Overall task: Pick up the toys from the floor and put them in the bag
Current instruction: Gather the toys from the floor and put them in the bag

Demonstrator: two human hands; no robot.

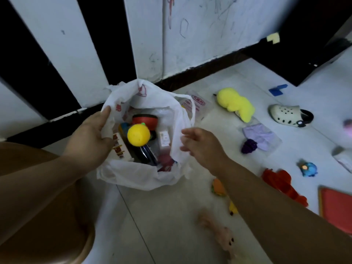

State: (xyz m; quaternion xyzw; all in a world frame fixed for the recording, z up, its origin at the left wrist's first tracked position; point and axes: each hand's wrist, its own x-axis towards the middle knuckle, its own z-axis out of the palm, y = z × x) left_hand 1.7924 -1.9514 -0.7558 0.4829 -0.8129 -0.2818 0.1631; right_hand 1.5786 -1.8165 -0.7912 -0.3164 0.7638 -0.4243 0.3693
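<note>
The left hand [93, 134] pinches the rim of the white plastic bag [133, 174] and pulls it outward — that grip is there to keep the mouth gaping so toys can drop straight in. A yellow ball [138, 134] sits in the opening on top of the pile, above a red round toy [144, 120]. The right hand [202, 144] hovers at the bag's other edge, fingers loosely spread, holding nothing. Plenty is left on the floor [162, 216] to the right: a yellow plush [236, 103], purple grapes [249, 146], a blue figure [308, 169], a red lobster-like toy [282, 183] — all within reach, which is likely why the bag stands here. A white clog [285, 115] lies farther off.
</note>
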